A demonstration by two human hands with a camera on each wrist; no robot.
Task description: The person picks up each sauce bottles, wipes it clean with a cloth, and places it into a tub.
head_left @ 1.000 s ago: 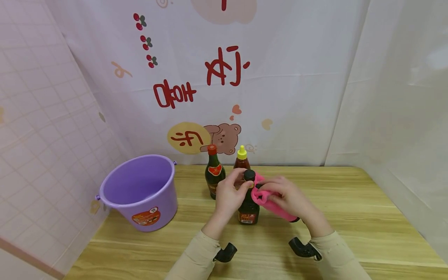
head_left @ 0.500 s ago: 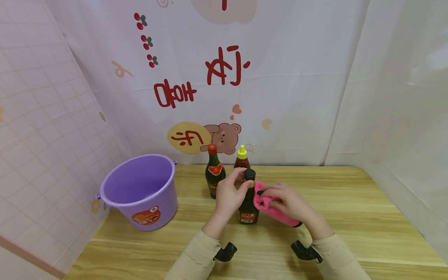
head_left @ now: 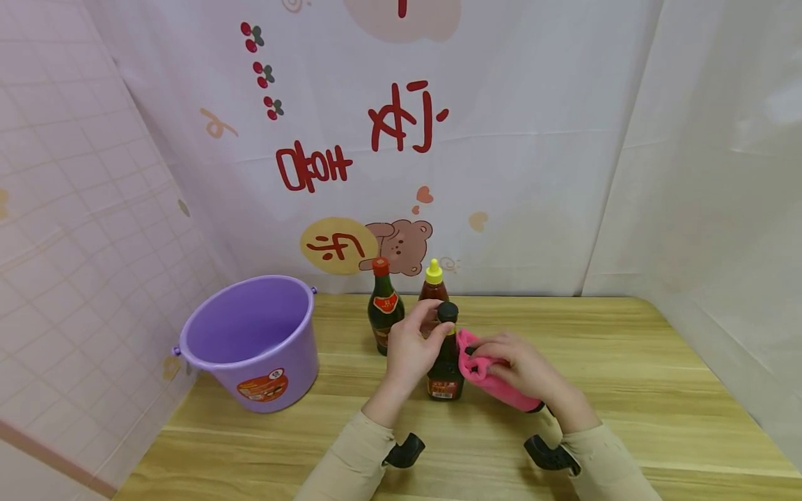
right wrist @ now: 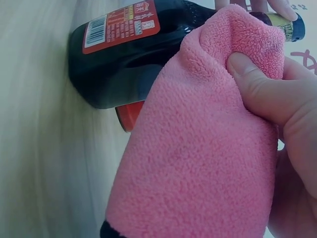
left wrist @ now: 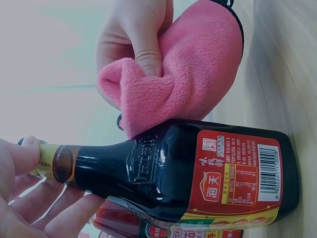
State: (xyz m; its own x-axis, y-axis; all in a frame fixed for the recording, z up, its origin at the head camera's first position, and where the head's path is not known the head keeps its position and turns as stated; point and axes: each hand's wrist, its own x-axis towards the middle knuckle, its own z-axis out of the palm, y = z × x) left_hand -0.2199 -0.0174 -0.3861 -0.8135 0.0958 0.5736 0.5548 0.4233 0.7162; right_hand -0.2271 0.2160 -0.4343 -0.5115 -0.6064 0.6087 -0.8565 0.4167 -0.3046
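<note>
A dark soy sauce bottle [left wrist: 148, 168] with a black cap and a red label stands upright on the table. My left hand [head_left: 411, 346] pinches its neck just below the cap, thumb on one side and fingers on the other. In my right hand [head_left: 516, 363] is a bunched pink cloth [right wrist: 198, 139] with black edging, gripped between thumb and fingers. The left wrist view shows the cloth right at the bottle's shoulder, overlapping its side there. Part of the right fingers is hidden behind the cloth.
Behind the soy sauce stand a green bottle with a red cap [head_left: 385, 309] and a red-brown squeeze bottle with a yellow nozzle [head_left: 434, 278]. A purple bucket [head_left: 294, 362] sits at the left of the wooden table [head_left: 626, 390]. A printed curtain [head_left: 532, 174] hangs behind.
My right hand and the pink cloth have moved down and slightly right, from the bottle's neck toward its shoulder. The left hand keeps its hold on the neck.
</note>
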